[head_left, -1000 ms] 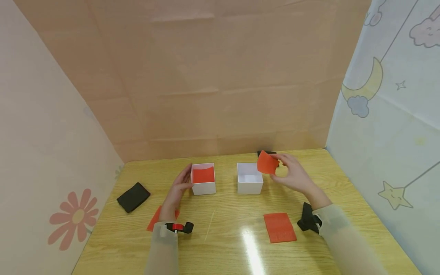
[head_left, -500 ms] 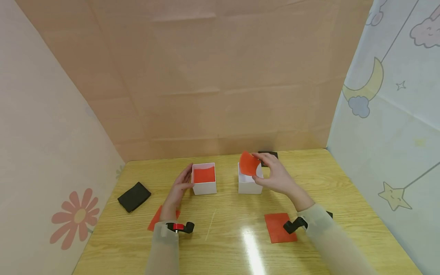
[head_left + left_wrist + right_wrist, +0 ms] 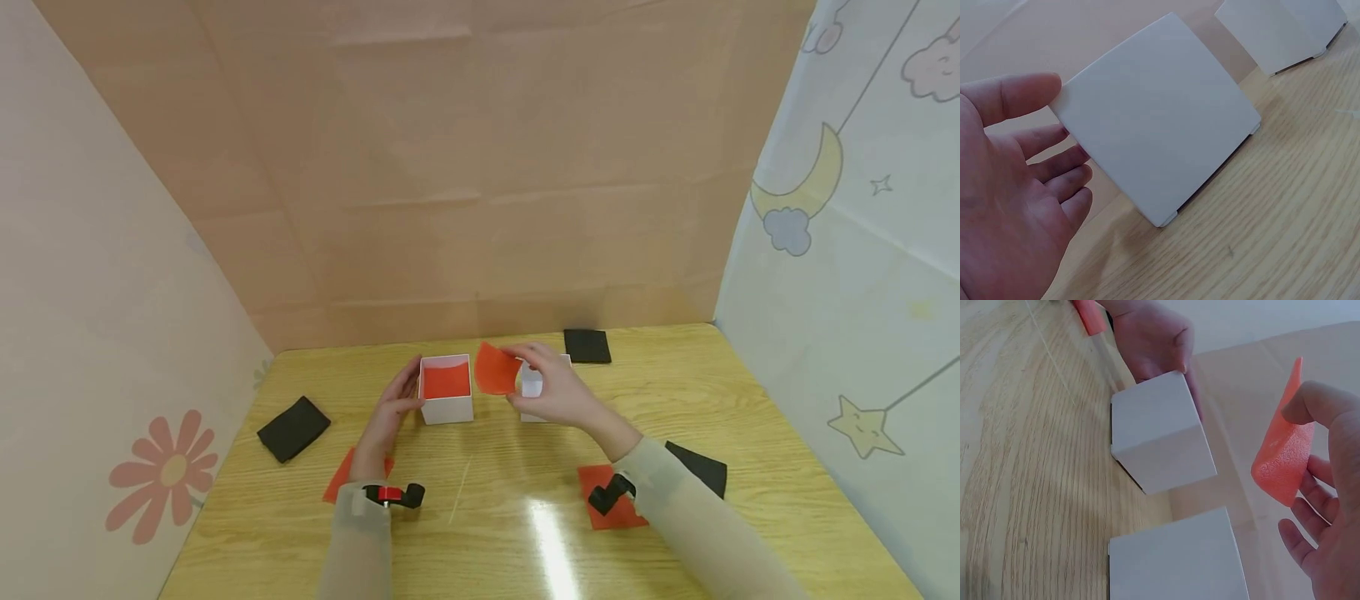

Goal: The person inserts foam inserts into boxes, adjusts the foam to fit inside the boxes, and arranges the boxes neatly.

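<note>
My right hand pinches a red cloth square between thumb and fingers. In the right wrist view the red cloth square is bowed and has a fine embossed texture. It hangs in the air between two open white boxes, partly in front of the right one. My left hand rests against the left side of the left white box, its thumb at the near corner and the other fingers loosely extended. Red cloth lies inside this left box.
On the wooden table, a black cloth lies at left, another black cloth at the back, and a third black cloth beside the right forearm. Red cloths lie partly under the left wrist and right wrist.
My right hand has carried the red cloth square leftward, from the right edge of the right box across it to the gap between the boxes. My left hand has stayed at the left box.
</note>
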Tool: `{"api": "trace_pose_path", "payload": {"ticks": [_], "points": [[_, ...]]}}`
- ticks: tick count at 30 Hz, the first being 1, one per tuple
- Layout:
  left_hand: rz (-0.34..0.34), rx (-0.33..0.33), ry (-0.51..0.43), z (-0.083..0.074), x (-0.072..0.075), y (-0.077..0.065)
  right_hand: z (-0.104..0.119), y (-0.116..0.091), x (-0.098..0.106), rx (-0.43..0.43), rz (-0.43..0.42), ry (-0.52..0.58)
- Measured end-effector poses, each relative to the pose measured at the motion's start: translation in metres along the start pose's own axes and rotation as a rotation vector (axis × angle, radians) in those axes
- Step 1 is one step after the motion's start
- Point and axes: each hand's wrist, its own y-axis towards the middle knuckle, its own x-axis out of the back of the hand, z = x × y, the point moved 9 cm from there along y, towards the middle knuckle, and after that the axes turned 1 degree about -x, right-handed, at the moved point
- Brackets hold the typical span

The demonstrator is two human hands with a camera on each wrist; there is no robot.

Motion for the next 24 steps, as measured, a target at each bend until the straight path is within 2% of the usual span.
{"api": "trace_pose_path", "payload": {"ticks": [4, 15, 24], "points": [[-0.001, 0.005, -0.012, 0.0, 0.0, 0.0, 0.004, 0.008, -0.01, -0.001, 0.026, -0.043], [0.0, 0.006, -0.008, 0.001, 0.001, -0.002, 0.005, 0.031, -0.036, -0.082, 0.099, -0.14], [0.01, -0.012, -0.022, 0.0, -0.001, 0.0, 0.019, 0.05, -0.051, -0.031, 0.129, -0.244]]}}
